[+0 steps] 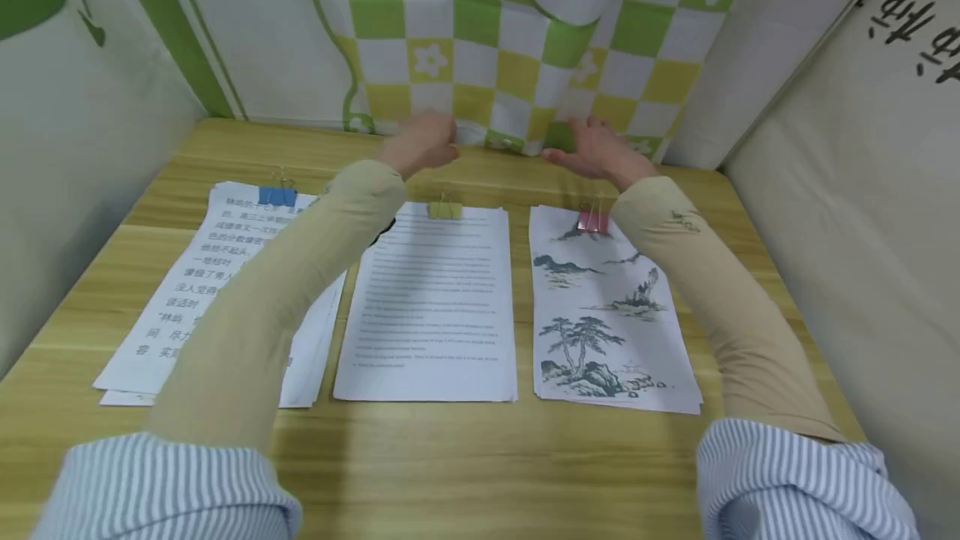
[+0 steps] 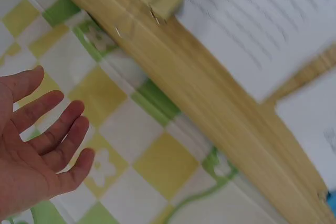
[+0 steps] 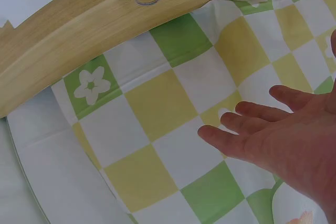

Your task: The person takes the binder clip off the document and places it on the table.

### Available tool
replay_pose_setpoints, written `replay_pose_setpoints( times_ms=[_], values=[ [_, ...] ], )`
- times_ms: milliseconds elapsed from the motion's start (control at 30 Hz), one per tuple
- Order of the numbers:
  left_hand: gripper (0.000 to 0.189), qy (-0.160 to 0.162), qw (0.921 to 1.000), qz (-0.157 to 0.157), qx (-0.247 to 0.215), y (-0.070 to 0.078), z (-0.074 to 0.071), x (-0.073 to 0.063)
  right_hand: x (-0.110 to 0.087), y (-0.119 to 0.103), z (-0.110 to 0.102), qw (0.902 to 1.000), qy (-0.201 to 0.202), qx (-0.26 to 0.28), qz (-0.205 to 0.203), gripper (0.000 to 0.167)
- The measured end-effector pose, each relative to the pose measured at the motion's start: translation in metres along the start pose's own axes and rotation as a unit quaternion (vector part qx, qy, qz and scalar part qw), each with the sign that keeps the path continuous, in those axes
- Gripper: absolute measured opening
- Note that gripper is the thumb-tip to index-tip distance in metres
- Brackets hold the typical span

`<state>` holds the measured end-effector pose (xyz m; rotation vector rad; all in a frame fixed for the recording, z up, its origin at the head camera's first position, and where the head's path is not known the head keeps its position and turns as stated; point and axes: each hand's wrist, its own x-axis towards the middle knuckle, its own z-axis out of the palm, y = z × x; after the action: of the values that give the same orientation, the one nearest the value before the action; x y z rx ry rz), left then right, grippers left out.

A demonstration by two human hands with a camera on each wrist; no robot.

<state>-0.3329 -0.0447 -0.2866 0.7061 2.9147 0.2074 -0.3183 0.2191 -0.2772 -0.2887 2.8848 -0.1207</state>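
Note:
My left hand (image 1: pixel 423 144) is above the table's far edge, its fingers loosely bent and holding nothing in the left wrist view. Opposite it, my right hand (image 1: pixel 600 148) reaches toward the checkered curtain (image 1: pixel 476 15) with fingers spread; nothing is in it. Below the left hand lies a stack of printed text sheets (image 1: pixel 435 307) under a yellow binder clip (image 1: pixel 446 210). Nearest the right hand, sheets with ink landscape drawings (image 1: pixel 607 323) carry a pink binder clip (image 1: pixel 593 222). Large-character sheets (image 1: pixel 180 298) with a blue binder clip (image 1: pixel 277 195) are partly hidden by my left forearm.
A wooden table (image 1: pixel 450 473) bears the three stacks side by side. The curtain hangs along its far edge. Pale fabric walls (image 1: pixel 862 190) stand at both sides, the right one with dark written characters.

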Motion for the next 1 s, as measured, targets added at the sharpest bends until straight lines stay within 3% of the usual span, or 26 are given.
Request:
replay_pose_setpoints(
  times_ms=[167, 300, 433, 600, 667, 700, 800, 867, 900, 1000],
  values=[
    [0.039, -0.020, 0.9964, 0.031, -0.077, 0.043, 0.028, 0.007, -0.009, 0.011, 0.003, 1.0000, -0.003, -0.005, 0.005, 0.082],
    [0.035, -0.047, 0.9838, 0.007, -0.173, 0.069, 0.051, 0.010, -0.009, 0.015, 0.007, 0.9999, -0.008, 0.009, 0.011, 0.076],
    [0.017, -0.066, 0.9583, -0.052, -0.273, 0.075, 0.071, 0.016, -0.006, 0.010, 0.013, 0.9998, -0.007, 0.014, 0.010, 0.071],
    [0.012, -0.054, 0.9331, -0.100, -0.341, 0.061, 0.099, 0.023, -0.002, 0.002, 0.027, 0.9993, -0.020, -0.004, -0.030, 0.064],
    [0.013, -0.057, 0.9106, -0.134, -0.387, 0.057, 0.105, 0.026, -0.003, 0.002, 0.031, 0.9991, -0.023, 0.007, -0.035, 0.063],
    [0.016, -0.061, 0.8946, -0.154, -0.415, 0.057, 0.106, 0.026, -0.004, 0.003, 0.032, 0.9991, -0.024, 0.015, -0.031, 0.062],
    [0.029, -0.087, 0.8392, -0.209, -0.494, 0.059, 0.104, 0.026, -0.009, 0.009, 0.034, 0.9992, -0.022, 0.031, -0.017, 0.061],
    [0.029, -0.114, 0.8021, -0.238, -0.536, 0.060, 0.106, 0.033, -0.012, 0.015, 0.036, 0.9993, -0.022, 0.028, -0.010, 0.061],
    [0.025, -0.127, 0.7863, -0.243, -0.554, 0.056, 0.115, 0.044, -0.014, 0.017, 0.037, 0.9994, -0.021, 0.026, -0.010, 0.061],
    [0.012, -0.162, 0.7582, -0.252, -0.579, 0.039, 0.160, 0.090, -0.018, 0.025, 0.041, 0.9994, -0.024, 0.022, -0.013, 0.060]
  ],
)
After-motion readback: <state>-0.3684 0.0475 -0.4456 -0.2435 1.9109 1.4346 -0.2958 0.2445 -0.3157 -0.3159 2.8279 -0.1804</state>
